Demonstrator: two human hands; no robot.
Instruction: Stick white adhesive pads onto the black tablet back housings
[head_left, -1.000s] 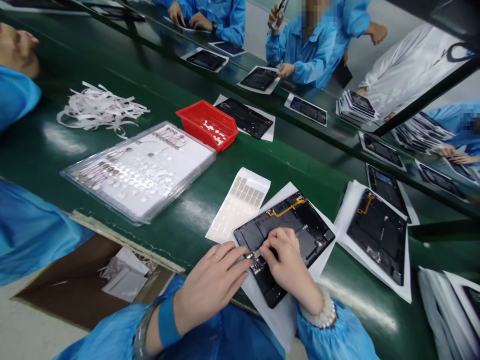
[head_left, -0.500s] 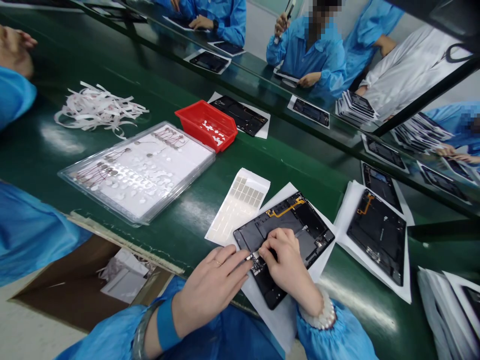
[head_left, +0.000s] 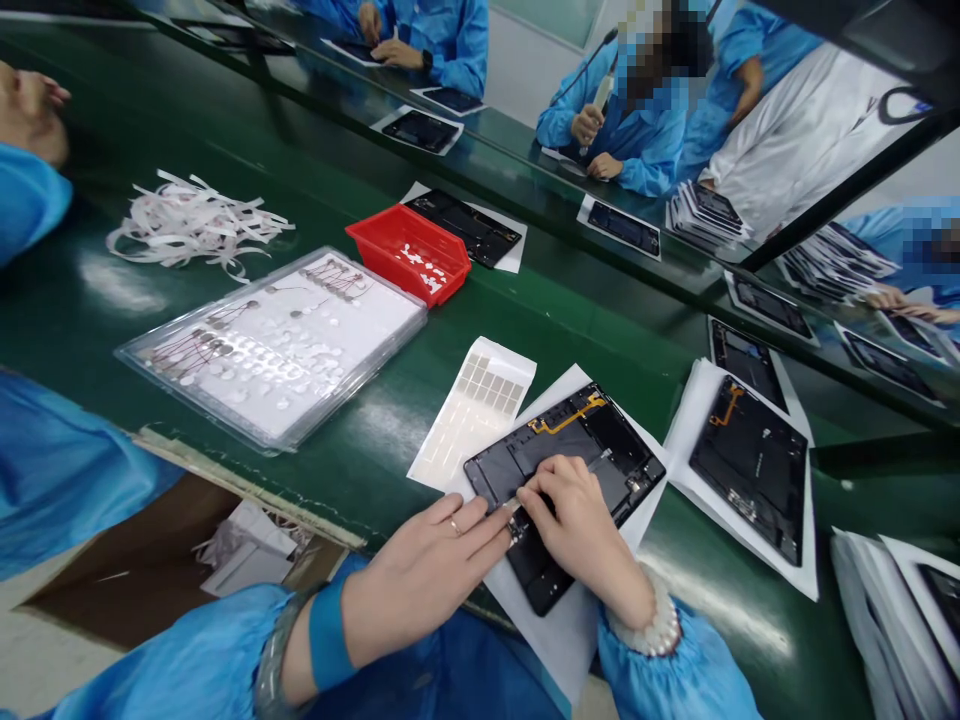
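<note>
A black tablet housing (head_left: pixel 559 480) with an orange flex cable (head_left: pixel 568 420) lies on white paper in front of me. My left hand (head_left: pixel 442 560) rests with its fingers stretched out over the housing's near left edge, fingertips by a small circuit board. Pinched fingers of my right hand (head_left: pixel 574 525) press close to those fingertips; whatever they hold is hidden or too small to name. Touching the paper on the left is a sticker sheet (head_left: pixel 442 435) with grey rectangular patches.
Left are a clear tray (head_left: pixel 360 350) of small wired round parts, a red bin (head_left: pixel 375 240) with white bits, and a heap of paper strips (head_left: pixel 176 215). Another housing (head_left: pixel 742 480) lies on paper at right. A cardboard box (head_left: pixel 150 560) stands below the table edge. Co-workers sit opposite.
My left fingertips have slid slightly right, closer to my right fingers. Across the table, a co-worker has lowered the hand holding a tool.
</note>
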